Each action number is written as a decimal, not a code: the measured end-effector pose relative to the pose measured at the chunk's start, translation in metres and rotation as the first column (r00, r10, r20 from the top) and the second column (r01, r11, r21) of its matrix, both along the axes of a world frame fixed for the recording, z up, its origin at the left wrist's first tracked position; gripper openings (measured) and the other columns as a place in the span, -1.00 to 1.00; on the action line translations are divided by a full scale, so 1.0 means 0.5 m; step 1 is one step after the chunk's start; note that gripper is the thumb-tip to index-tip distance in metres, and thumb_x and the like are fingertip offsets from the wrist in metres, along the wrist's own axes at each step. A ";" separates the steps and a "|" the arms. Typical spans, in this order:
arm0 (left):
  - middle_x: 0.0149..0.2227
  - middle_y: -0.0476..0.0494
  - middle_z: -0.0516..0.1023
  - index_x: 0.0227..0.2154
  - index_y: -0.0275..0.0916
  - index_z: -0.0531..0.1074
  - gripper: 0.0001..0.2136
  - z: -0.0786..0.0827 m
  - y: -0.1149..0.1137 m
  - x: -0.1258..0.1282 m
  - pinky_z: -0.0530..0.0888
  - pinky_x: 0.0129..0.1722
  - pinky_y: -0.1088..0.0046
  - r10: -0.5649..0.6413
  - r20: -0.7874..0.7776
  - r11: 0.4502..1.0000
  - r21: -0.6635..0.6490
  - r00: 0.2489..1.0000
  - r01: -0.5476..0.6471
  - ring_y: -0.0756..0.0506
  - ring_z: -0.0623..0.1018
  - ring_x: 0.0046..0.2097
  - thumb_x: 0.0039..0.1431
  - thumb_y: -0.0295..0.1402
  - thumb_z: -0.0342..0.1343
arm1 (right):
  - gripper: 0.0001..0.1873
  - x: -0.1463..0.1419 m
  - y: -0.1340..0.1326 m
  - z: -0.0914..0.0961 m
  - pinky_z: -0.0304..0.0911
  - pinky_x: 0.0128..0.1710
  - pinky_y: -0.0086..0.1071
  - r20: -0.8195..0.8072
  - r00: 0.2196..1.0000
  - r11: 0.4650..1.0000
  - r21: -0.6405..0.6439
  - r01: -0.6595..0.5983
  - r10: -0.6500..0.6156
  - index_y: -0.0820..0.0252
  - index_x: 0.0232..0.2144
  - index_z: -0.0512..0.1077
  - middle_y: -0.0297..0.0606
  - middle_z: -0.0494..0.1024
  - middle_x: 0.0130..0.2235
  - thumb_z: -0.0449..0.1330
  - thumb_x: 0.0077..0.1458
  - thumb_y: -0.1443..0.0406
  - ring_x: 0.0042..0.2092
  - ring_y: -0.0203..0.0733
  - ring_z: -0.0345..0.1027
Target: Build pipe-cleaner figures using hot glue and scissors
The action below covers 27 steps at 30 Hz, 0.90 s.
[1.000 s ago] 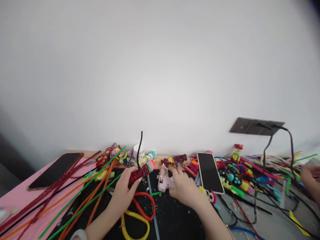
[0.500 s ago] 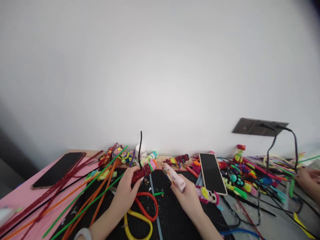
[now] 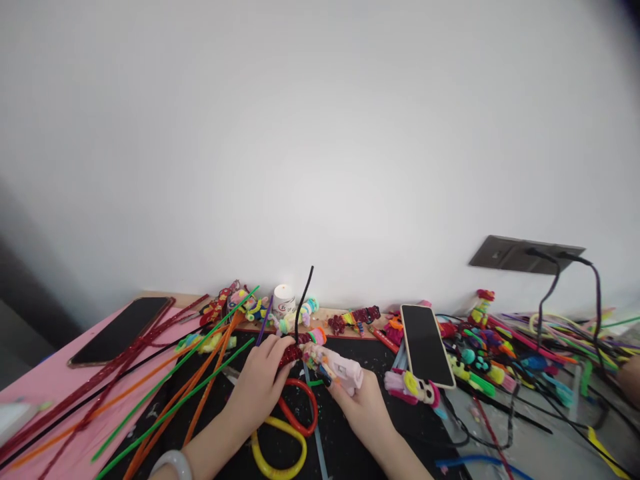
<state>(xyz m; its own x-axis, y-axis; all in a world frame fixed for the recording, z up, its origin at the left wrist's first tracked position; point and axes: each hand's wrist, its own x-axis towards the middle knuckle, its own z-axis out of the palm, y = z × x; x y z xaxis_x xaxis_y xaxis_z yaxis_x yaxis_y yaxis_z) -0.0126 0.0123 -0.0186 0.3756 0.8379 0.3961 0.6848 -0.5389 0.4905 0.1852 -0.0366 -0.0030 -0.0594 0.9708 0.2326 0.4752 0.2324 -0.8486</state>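
Head view. Two bare hands close together above the black mat (image 3: 367,353). Left hand (image 3: 263,377) in from lower left, forearm slanting up and rightward, back of the hand uppermost, bracelet (image 3: 179,461) near the wrist. Left grip closed over a red figure (image 3: 304,339), banded bright end free past the fingertips, toward upper right. Black stem (image 3: 302,300) close by the fingers, rising with a slight rightward lean. Right hand (image 3: 364,410) in from lower right, forearm slanting up and leftward. Right grip wrapped round a pale pink glue gun (image 3: 345,373), nozzle toward the figure; cannot tell whether in contact. Scissors (image 3: 303,450) on the mat, partly behind the left hand. Doll (image 3: 411,388) just right of the right hand, near a phone (image 3: 427,347). Another person's hand (image 3: 631,380) at far right, cut off by the edge.
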 end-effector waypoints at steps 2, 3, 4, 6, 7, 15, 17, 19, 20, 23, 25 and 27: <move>-0.15 -0.17 0.35 -0.06 -0.14 0.20 -0.73 0.000 -0.001 0.000 0.32 -0.17 0.21 0.001 -0.010 1.000 0.014 1.000 0.000 -0.20 0.38 -0.17 0.18 -0.46 -0.11 | -0.65 -0.002 -0.002 0.000 0.30 -0.17 -0.39 0.010 1.000 1.000 0.008 -0.002 0.002 0.28 -0.13 0.44 -0.19 0.55 -0.19 0.09 -0.01 0.44 -0.19 -0.10 0.43; -0.15 -0.17 0.35 -0.06 -0.14 0.20 -0.73 0.000 -0.002 0.000 0.32 -0.18 0.21 0.001 -0.015 1.000 0.017 1.000 0.000 -0.20 0.38 -0.17 0.18 -0.46 -0.11 | -0.64 -0.003 -0.002 0.000 0.29 -0.15 -0.38 0.018 1.000 1.000 0.013 0.001 -0.001 0.28 -0.12 0.44 -0.18 0.55 -0.18 0.09 -0.01 0.45 -0.18 -0.09 0.42; -0.15 -0.17 0.35 -0.06 -0.14 0.20 -0.73 0.000 -0.003 0.000 0.32 -0.18 0.21 0.001 -0.019 1.000 0.017 1.000 -0.001 -0.20 0.38 -0.18 0.18 -0.47 -0.12 | -0.65 -0.003 -0.002 0.000 0.29 -0.15 -0.38 0.027 1.000 1.000 0.017 0.004 -0.005 0.28 -0.13 0.44 -0.18 0.55 -0.19 0.10 -0.02 0.45 -0.18 -0.09 0.42; -0.15 -0.17 0.35 -0.05 -0.14 0.20 -0.72 0.001 -0.004 0.000 0.32 -0.19 0.22 0.001 -0.027 1.000 0.016 1.000 0.000 -0.20 0.38 -0.18 0.18 -0.47 -0.12 | -0.67 -0.003 -0.002 0.000 0.30 -0.17 -0.39 0.041 0.999 1.000 0.021 0.015 -0.016 0.28 -0.16 0.46 -0.18 0.56 -0.22 0.11 -0.04 0.44 -0.20 -0.10 0.43; -0.15 -0.17 0.35 -0.05 -0.14 0.20 -0.72 0.002 -0.004 -0.001 0.32 -0.20 0.22 0.001 -0.030 1.000 0.016 1.000 0.000 -0.20 0.38 -0.19 0.18 -0.47 -0.12 | -0.68 -0.002 -0.001 -0.001 0.31 -0.19 -0.40 0.046 0.999 1.000 0.023 0.019 -0.020 0.28 -0.18 0.47 -0.19 0.56 -0.23 0.12 -0.04 0.44 -0.21 -0.10 0.44; -0.15 -0.18 0.36 -0.06 -0.17 0.21 -0.74 0.008 -0.003 0.001 0.33 -0.20 0.23 0.014 -0.048 1.000 0.026 0.999 -0.013 -0.19 0.38 -0.20 0.19 -0.46 -0.13 | -0.66 -0.006 -0.002 0.006 0.30 -0.13 -0.38 0.046 0.998 0.999 0.029 0.042 -0.043 0.26 -0.15 0.46 -0.19 0.56 -0.22 0.10 -0.02 0.44 -0.18 -0.10 0.43; -0.15 -0.18 0.36 -0.07 -0.17 0.22 -0.75 0.008 -0.004 0.001 0.33 -0.21 0.23 0.021 -0.050 0.999 0.027 0.999 -0.019 -0.19 0.38 -0.21 0.19 -0.45 -0.13 | -0.66 -0.007 -0.005 0.008 0.30 -0.13 -0.39 0.050 0.998 0.999 0.026 0.041 -0.042 0.27 -0.15 0.46 -0.19 0.56 -0.20 0.10 -0.02 0.44 -0.18 -0.10 0.43; -0.15 -0.17 0.37 -0.07 -0.16 0.23 -0.75 0.009 -0.006 0.000 0.33 -0.22 0.23 0.024 -0.050 0.999 0.030 0.998 -0.022 -0.18 0.38 -0.22 0.19 -0.45 -0.13 | -0.65 -0.008 -0.007 0.010 0.31 -0.14 -0.40 0.057 0.998 0.999 0.030 0.037 -0.038 0.27 -0.14 0.46 -0.19 0.56 -0.20 0.10 -0.03 0.45 -0.18 -0.11 0.44; -0.16 -0.17 0.37 -0.07 -0.16 0.23 -0.75 0.009 -0.006 0.000 0.34 -0.22 0.24 0.025 -0.049 0.999 0.033 0.998 -0.023 -0.18 0.39 -0.23 0.18 -0.45 -0.13 | -0.64 -0.008 -0.007 0.011 0.31 -0.15 -0.40 0.059 0.998 0.999 0.034 0.033 -0.035 0.26 -0.13 0.45 -0.19 0.56 -0.20 0.10 -0.03 0.45 -0.18 -0.11 0.44; -0.16 -0.17 0.38 -0.07 -0.16 0.24 -0.74 0.009 -0.007 0.001 0.34 -0.22 0.24 0.025 -0.047 0.999 0.049 0.999 -0.022 -0.19 0.39 -0.22 0.17 -0.46 -0.12 | -0.64 -0.009 -0.008 0.015 0.32 -0.17 -0.42 0.059 0.998 0.999 0.042 0.023 -0.025 0.24 -0.13 0.46 -0.22 0.57 -0.22 0.09 -0.02 0.45 -0.20 -0.12 0.44; -0.16 -0.18 0.38 -0.07 -0.16 0.24 -0.73 0.009 -0.007 0.001 0.34 -0.22 0.25 0.022 -0.045 0.998 0.055 0.999 -0.020 -0.19 0.40 -0.21 0.17 -0.47 -0.13 | -0.65 -0.010 -0.007 0.017 0.32 -0.18 -0.42 0.055 0.998 0.999 0.046 0.019 -0.021 0.23 -0.15 0.47 -0.22 0.57 -0.23 0.09 -0.02 0.45 -0.21 -0.12 0.45; -0.16 -0.17 0.38 -0.07 -0.16 0.24 -0.73 0.009 -0.006 0.001 0.34 -0.22 0.25 0.020 -0.044 0.998 0.059 0.999 -0.017 -0.18 0.40 -0.21 0.17 -0.48 -0.13 | -0.66 -0.011 -0.005 0.017 0.32 -0.19 -0.41 0.053 0.998 0.998 0.053 0.022 -0.025 0.24 -0.15 0.47 -0.22 0.57 -0.23 0.09 -0.02 0.45 -0.22 -0.12 0.45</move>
<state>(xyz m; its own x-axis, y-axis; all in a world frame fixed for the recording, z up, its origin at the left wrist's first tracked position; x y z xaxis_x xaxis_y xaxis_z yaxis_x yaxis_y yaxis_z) -0.0121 0.0091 -0.0140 0.3786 0.8208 0.4276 0.7155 -0.5527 0.4273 0.1796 -0.0393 0.0055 -0.0502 0.9587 0.2799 0.5257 0.2636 -0.8088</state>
